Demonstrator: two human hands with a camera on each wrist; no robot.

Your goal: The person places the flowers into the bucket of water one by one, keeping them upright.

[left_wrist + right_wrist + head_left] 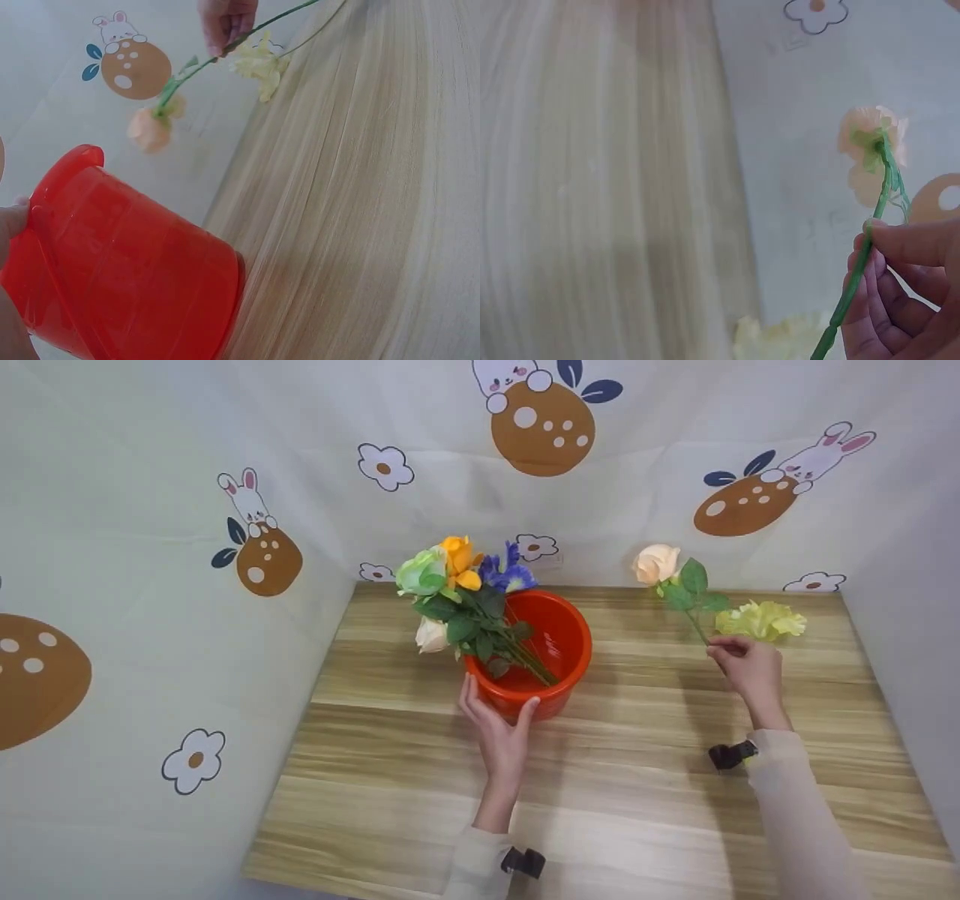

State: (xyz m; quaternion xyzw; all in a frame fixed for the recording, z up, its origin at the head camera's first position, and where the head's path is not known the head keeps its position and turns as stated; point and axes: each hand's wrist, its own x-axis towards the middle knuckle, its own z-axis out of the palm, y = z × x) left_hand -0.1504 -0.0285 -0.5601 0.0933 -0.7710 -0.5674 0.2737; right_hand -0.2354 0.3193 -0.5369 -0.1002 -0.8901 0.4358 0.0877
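Note:
A red bucket [577, 641] stands on the table with several artificial flowers leaning out to its left: a green one [420, 572], an orange one [460, 556], a purple-blue one [510, 570] and a cream rose [432, 635]. My left hand [499, 735] holds the near side of the bucket, thumb and fingers spread around it; the left wrist view shows its handle [64, 289] hanging down. To the right, my right hand [750, 671] pinches the green stem [859, 270] of a peach rose [656, 564], raised above the table. Behind that hand lies a yellow flower [761, 620].
The wood-grain table [637, 810] meets a pale printed cloth backdrop [442, 405] at the back and sides. Small black devices are strapped to the left wrist [523, 862] and right wrist [731, 755].

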